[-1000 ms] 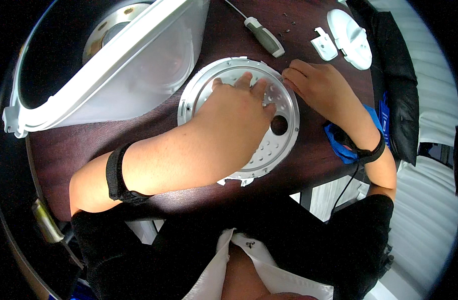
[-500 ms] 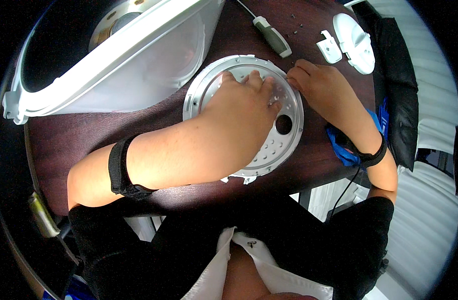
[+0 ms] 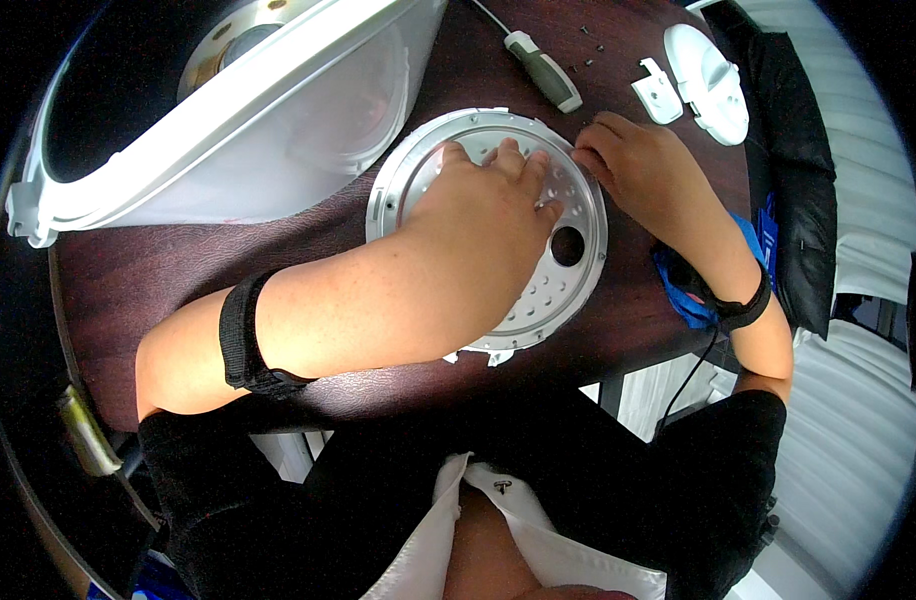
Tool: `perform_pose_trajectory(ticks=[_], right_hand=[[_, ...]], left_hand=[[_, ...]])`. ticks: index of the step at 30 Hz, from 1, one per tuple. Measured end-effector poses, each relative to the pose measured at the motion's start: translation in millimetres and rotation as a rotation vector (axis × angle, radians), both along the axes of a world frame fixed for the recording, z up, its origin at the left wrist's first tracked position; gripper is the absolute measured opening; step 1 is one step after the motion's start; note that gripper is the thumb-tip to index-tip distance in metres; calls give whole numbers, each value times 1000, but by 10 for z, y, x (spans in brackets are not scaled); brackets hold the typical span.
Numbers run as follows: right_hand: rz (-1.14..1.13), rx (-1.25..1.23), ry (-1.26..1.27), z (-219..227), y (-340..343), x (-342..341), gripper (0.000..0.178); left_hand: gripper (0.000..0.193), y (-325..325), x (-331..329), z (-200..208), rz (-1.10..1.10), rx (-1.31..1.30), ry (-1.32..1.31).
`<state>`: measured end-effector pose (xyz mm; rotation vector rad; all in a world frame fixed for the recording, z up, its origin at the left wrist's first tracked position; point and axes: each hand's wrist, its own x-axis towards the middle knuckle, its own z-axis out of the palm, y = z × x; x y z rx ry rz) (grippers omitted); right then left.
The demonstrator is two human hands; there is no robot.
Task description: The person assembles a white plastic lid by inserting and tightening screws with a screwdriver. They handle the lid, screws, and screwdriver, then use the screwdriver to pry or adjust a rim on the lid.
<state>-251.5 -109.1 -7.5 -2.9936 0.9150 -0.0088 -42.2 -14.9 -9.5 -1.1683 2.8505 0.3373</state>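
Little changes: your left hand [image 3: 490,215] stays spread on the round plate [image 3: 538,308] at mid-frame, apparently steadying it; your right hand [image 3: 640,168] curls by its upper-right edge, any grip hidden.

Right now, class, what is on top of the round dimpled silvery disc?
The left hand rests spread on the dimpled disc; the right hand is at its upper-right rim. Dimpling and a round hole show toward the right; whatever lies beneath the left hand is covered.

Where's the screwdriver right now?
Head view, top edge, right of centre: the screwdriver lies on the table between the white housing and small screws, beyond the metal disc.
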Motion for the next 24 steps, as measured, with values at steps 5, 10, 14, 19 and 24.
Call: perform_pose_trajectory(ticks=[5,10,14,19,24], right_hand=[[9,12,-25,-18,-4,-40,10],[6,10,-31,-6,12,-31,11],[-38,16,8,-17,-10,-27,12],[-39,20,-7,-6,-9,-2,15],[-33,39,-41,-10,11,-23,14]], left_hand=[[89,-7,-4,48,12,40,-6],[90,-4,-8,43,25,48,10],[91,-7,-20,36,29,49,-8],[90,-8,-5,39,16,43,-14],[90,2,-14,28,21,42,-14]])
